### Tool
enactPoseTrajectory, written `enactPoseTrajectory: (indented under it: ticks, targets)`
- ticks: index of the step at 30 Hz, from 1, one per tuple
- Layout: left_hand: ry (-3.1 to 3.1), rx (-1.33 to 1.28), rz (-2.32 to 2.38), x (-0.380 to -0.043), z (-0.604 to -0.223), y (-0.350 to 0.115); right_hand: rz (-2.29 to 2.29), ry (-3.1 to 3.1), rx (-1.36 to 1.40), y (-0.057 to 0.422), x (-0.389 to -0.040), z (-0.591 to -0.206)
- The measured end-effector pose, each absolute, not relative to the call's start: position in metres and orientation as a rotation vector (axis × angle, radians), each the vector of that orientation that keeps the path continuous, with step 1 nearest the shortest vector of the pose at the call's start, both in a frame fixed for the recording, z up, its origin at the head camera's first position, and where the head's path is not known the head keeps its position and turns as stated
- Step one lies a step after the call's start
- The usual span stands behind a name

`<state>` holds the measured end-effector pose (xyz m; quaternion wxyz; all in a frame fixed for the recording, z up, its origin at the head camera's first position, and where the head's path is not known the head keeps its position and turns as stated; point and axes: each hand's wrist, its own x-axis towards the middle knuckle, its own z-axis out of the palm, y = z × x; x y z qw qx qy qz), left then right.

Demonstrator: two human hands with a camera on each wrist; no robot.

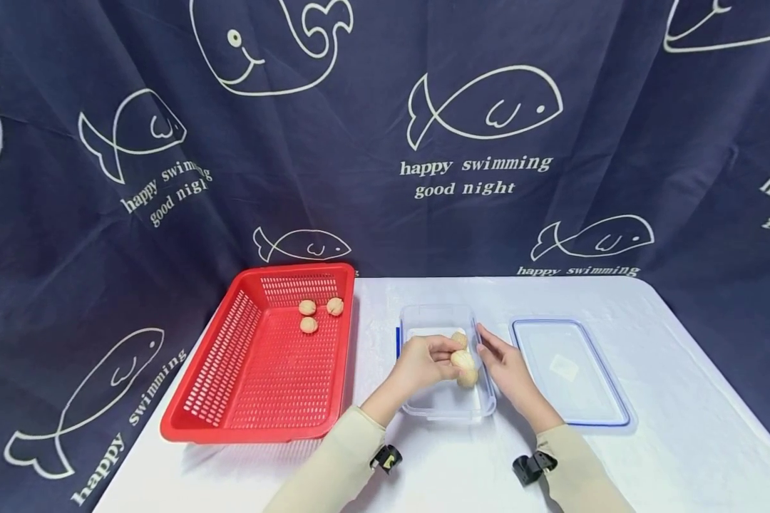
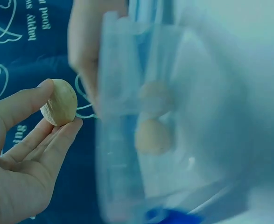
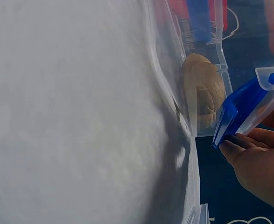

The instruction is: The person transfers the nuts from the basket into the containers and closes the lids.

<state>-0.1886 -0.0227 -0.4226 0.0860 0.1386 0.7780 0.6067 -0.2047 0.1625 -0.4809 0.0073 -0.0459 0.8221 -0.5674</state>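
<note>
My left hand (image 1: 426, 360) pinches a walnut (image 2: 62, 102) between thumb and fingertips, above a clear plastic box (image 1: 417, 410). Two more walnuts (image 1: 467, 377) lie inside the box along its right side, partly covered by the held one in the head view. My right hand (image 1: 507, 367) is at the box's right wall, fingers fairly straight and fingertips against a blue latch (image 3: 242, 107) that hangs down outside the rim. In the right wrist view, the walnuts (image 3: 204, 91) show through the wall.
A red basket (image 1: 173, 424) stands left of the box, with three walnuts (image 1: 308, 325) near its far right corner. The blue-edged clear lid (image 1: 597, 363) lies flat to the right. A white cloth (image 1: 674, 406) covers the table, and a dark curtain (image 1: 385, 242) hangs behind.
</note>
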Motion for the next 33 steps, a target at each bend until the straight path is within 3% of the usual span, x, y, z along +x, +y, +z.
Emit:
enactPoseTrajectory:
  ticks: [12,33]
  targets:
    - [2.329,0.420,1.684,-0.182,-0.458,-0.007,-1.796,2.578,-0.105,0.170,-0.198,-0.478]
    - [2.416,0.544,1.461,-0.181,-0.473,-0.007,-1.871,2.593,-0.154,0.159,-0.198,-0.477]
